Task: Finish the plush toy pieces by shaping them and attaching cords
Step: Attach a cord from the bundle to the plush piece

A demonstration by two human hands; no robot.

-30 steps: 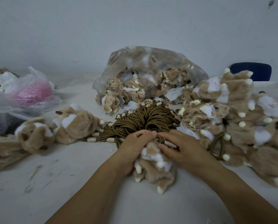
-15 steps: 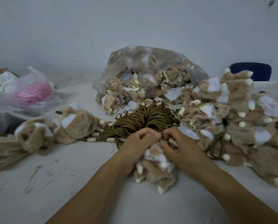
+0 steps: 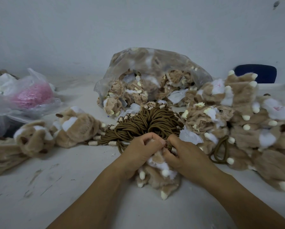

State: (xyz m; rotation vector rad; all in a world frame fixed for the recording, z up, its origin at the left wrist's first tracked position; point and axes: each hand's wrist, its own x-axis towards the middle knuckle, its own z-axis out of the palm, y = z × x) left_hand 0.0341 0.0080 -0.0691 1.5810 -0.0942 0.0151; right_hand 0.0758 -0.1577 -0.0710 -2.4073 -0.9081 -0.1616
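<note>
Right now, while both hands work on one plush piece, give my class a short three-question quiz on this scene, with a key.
1. What is in the grip of the left hand and the right hand?
2. True or false: the bundle of brown cords lies between these hands and the clear bag of plush pieces.
3. The thin plastic bag at far left holds something: A pink, B green, C yellow.
Key: 1 the tan plush piece; 2 true; 3 A.
</note>
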